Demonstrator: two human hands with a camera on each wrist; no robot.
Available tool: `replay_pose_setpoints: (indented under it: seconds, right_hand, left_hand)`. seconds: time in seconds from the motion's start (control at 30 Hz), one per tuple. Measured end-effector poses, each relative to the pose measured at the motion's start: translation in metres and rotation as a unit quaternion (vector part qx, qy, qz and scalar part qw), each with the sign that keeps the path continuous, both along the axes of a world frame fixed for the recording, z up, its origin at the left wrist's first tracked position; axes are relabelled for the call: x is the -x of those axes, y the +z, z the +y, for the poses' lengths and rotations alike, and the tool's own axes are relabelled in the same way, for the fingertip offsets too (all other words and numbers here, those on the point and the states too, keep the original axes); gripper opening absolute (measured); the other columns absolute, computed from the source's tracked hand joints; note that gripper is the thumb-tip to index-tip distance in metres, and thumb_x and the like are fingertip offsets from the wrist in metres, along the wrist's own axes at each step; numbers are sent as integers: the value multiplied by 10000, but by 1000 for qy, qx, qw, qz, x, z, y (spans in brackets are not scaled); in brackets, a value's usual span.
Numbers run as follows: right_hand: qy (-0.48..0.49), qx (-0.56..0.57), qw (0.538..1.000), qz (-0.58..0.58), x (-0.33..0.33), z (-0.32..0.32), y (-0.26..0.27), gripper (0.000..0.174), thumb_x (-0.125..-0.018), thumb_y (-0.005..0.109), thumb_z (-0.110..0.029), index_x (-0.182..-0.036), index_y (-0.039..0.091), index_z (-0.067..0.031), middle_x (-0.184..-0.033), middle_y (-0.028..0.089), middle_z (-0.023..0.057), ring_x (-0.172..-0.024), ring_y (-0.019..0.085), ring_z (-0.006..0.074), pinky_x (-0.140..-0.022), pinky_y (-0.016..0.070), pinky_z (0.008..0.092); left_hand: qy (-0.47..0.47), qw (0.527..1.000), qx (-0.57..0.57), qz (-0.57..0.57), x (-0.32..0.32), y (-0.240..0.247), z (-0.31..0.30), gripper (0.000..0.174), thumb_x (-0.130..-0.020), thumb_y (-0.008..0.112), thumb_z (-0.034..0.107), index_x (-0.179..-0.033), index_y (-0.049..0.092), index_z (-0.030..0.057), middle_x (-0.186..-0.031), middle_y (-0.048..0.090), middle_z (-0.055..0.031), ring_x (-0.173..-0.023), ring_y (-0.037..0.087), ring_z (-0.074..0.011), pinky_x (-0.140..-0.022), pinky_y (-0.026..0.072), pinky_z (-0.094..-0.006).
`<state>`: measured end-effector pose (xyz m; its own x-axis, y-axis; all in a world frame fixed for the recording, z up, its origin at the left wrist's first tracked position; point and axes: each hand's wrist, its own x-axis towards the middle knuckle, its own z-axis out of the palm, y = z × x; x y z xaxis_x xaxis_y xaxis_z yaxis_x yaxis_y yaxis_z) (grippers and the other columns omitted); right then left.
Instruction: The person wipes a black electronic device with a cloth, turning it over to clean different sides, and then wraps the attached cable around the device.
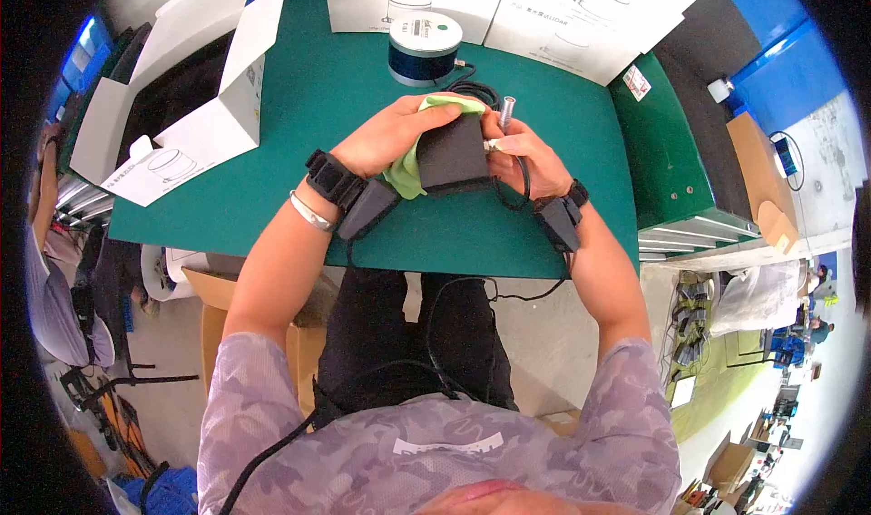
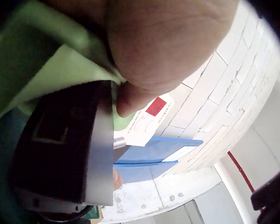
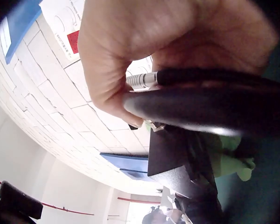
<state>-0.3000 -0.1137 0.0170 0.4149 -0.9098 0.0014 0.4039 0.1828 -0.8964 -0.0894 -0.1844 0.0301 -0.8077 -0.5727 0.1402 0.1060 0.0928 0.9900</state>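
Note:
The left hand (image 1: 386, 136) grips a black box (image 1: 452, 156) through a green cloth (image 1: 408, 172), thumb on the cloth at the top edge. At the box's right side the right hand (image 1: 535, 161) pinches a cable connector between thumb and fingers. A second silver connector (image 1: 507, 111) sticks up above the right fingers. In the right wrist view, a ribbed metal connector (image 3: 143, 80) on a black cable (image 3: 200, 77) lies within the hand, close to the box (image 3: 170, 151). Whether the pinched connector is seated in the box cannot be told.
A round sensor (image 1: 424, 50) with a coiled cable (image 1: 474, 88) stands behind the hands on the green table (image 1: 308, 79). An open white carton (image 1: 238, 107) is at the left, and white boxes (image 1: 562, 25) line the back. A green case (image 1: 667, 143) stands at the right.

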Motion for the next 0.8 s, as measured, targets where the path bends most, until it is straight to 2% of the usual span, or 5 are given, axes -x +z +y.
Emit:
replay_pose_setpoints:
  seconds: [0.37,0.6,0.67,0.73,0.8]
  right_hand:
    - [-4,-43,999,-11,0,2,2,182,-820,640,-170,-884,484,-101,-666,418,-71,-557,411,31,-523,338,197]
    - [-4,-17,1000,-17,3,-1,-5,182,-827,639,-187,-865,480,-107,-693,427,-65,-574,408,37,-508,322,198]
    - [24,-9,1000,-14,5,-2,-7,197,-828,643,-201,-847,467,-113,-698,425,-62,-583,394,43,-511,311,200]
    - [6,-6,1000,-9,5,0,-6,208,-830,644,-206,-838,457,-116,-702,427,-60,-589,384,45,-517,303,201]
    - [47,-3,998,-35,5,0,-1,202,-829,640,-196,-836,455,-116,-705,427,-60,-601,398,43,-527,315,196]
  left_hand:
    - [6,997,-71,3,4,-8,-1,405,-983,451,292,-1258,540,8,-1115,624,-53,-956,585,-106,-854,468,-247]
    - [28,994,-107,-8,5,-6,-1,392,-981,463,278,-1235,553,-7,-1108,616,-46,-958,573,-99,-849,463,-238]
    - [22,992,-122,1,5,-6,0,380,-980,473,271,-1228,560,-3,-1103,618,-45,-965,569,-95,-859,457,-237]
    - [10,995,-102,4,7,-11,-1,449,-996,411,347,-1283,518,17,-1147,611,-67,-997,589,-117,-885,464,-265]
    - [17,995,-91,43,12,-9,3,480,-1006,365,374,-1309,491,23,-1180,593,-79,-1038,575,-132,-922,448,-279]
